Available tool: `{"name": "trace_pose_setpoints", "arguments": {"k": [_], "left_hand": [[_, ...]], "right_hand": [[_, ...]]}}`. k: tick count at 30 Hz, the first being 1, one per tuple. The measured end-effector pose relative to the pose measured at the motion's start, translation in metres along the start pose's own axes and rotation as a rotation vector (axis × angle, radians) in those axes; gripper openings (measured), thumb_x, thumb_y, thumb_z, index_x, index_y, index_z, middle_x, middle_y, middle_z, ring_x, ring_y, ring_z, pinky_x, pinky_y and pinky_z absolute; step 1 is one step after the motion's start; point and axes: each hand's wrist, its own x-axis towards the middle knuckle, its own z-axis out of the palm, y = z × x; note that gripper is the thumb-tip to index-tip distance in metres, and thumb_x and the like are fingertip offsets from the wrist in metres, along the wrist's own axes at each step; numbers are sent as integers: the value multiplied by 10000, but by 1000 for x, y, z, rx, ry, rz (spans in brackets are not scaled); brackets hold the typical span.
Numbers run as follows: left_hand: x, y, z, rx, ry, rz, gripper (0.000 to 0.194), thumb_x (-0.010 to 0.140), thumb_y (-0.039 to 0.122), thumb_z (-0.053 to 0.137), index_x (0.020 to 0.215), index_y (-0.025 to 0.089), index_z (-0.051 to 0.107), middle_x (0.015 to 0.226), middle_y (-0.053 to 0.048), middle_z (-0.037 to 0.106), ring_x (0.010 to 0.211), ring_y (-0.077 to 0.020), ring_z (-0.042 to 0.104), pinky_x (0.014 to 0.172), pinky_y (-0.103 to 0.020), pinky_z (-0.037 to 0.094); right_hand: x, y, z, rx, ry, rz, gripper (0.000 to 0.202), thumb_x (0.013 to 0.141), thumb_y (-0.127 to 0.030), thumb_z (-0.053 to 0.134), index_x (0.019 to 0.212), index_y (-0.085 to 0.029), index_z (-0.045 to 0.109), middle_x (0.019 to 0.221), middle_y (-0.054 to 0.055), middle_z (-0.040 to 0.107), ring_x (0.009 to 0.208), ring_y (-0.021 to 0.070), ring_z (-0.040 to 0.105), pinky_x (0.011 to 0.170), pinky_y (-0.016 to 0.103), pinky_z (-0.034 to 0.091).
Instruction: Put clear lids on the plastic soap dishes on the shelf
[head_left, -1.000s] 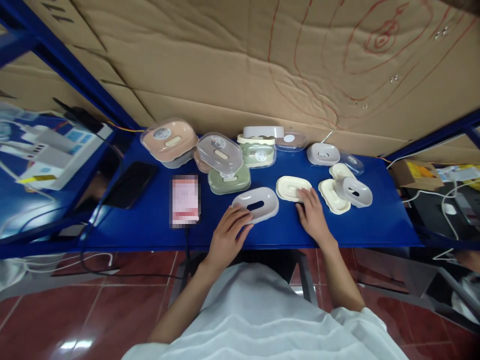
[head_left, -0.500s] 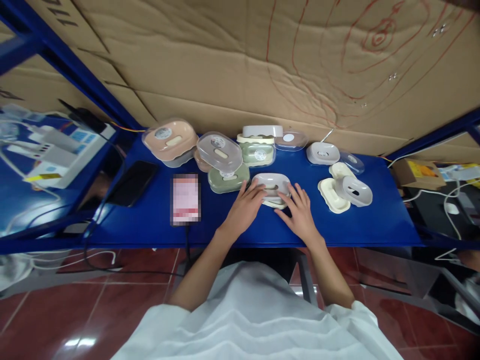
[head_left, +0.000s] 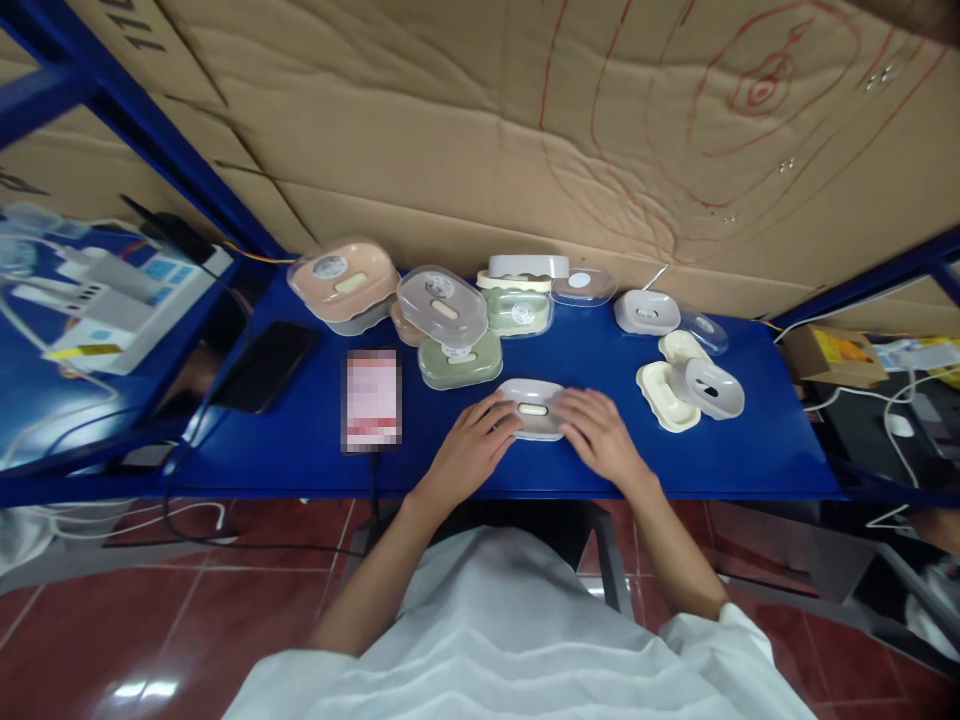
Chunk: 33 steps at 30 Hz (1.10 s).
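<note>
A light grey soap dish (head_left: pixel 534 392) lies on the blue table in front of me, with a cream piece showing through its oval slot. My left hand (head_left: pixel 474 432) grips its left end, fingers curled over the rim. At the other end, the fingers of my right hand (head_left: pixel 596 428) lie over the rim and hold it. Both thumbs are mostly hidden. Just beyond my left hand stands a green soap box (head_left: pixel 457 372) with a clear lid. Away to the right, cream trays (head_left: pixel 667 398) lie beside a grey slotted tray (head_left: pixel 721 388).
Lidded soap boxes, one peach (head_left: pixel 341 290) and one grey (head_left: pixel 442 312), stand back left. Another green box (head_left: pixel 517 318) sits below stacked parts, near a clear lid (head_left: pixel 583 288). A phone (head_left: pixel 373 400) with a cable and a black tablet (head_left: pixel 266 367) lie left. Cardboard (head_left: pixel 450 130) walls the back.
The grey soap dish has come nearer to me, and cream now fills its slot. My hands have moved out from its top to grip its two ends.
</note>
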Motion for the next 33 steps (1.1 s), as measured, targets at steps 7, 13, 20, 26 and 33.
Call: {"name": "trace_pose_setpoints", "arguments": {"k": [7, 13, 20, 26, 33], "left_hand": [[-23, 2, -1, 1, 12, -38, 296, 1085, 199, 531, 1345, 231, 667, 1521, -93, 635, 1547, -279, 465, 1220, -519, 487], [-23, -2, 1, -13, 37, -8, 298, 1080, 184, 544, 1344, 229, 673, 1509, -87, 645, 1543, -280, 472, 1218, -520, 500], [-25, -3, -1, -97, 67, 1, 201, 1063, 219, 602, 1237, 224, 703, 1440, -91, 669, 1509, -273, 506, 1238, -518, 501], [-28, 0, 0, -163, 127, -81, 167, 1030, 219, 650, 1172, 255, 732, 1608, -106, 503, 1558, -314, 444, 1242, -565, 479], [-28, 1, 0, -292, 71, -214, 372, 1027, 261, 663, 1395, 283, 614, 1697, -119, 383, 1554, -286, 464, 1264, -500, 452]], "right_hand": [[125, 105, -17, -288, 180, 323, 643, 1061, -317, 398, 1673, -139, 313, 1721, 196, 360, 1611, 333, 294, 1294, 640, 220], [136, 114, -7, -383, 221, 440, 506, 999, -277, 516, 1479, -126, 572, 1442, 238, 573, 1374, 401, 493, 1195, 688, 285], [21, 59, -4, -141, 85, 274, 308, 1009, -288, 562, 1303, -227, 632, 1429, 150, 631, 1424, 346, 537, 1183, 593, 407], [-18, 53, 0, 16, 93, 297, 490, 1024, -503, 619, 1450, -262, 610, 1614, 164, 470, 1544, 359, 430, 1242, 607, 411], [-2, 30, -2, 120, 152, 286, 476, 1098, -446, 505, 1542, -290, 575, 1579, 107, 583, 1519, 299, 495, 1268, 583, 421]]}}
